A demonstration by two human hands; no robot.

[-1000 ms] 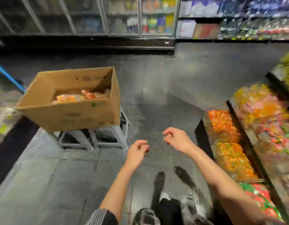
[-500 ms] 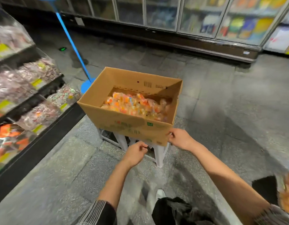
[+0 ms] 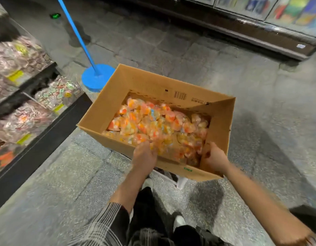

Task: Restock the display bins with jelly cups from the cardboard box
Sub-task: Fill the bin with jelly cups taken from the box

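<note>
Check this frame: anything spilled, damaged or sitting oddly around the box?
No spill or damage shows. The cardboard box overhangs the small white stool beneath it, which looks precarious. The green object on the floor is too blurred to identify.

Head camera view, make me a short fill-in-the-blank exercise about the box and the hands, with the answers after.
1. The jelly cups lie inside a ____ box.
2. The pole beyond the box, with its round base, is coloured ____.
3. The left hand reaches over the box's near wall into the ____.
4. The display bins stand on the person's ____ side.

Missing words: cardboard; blue; jelly cups; left
</note>
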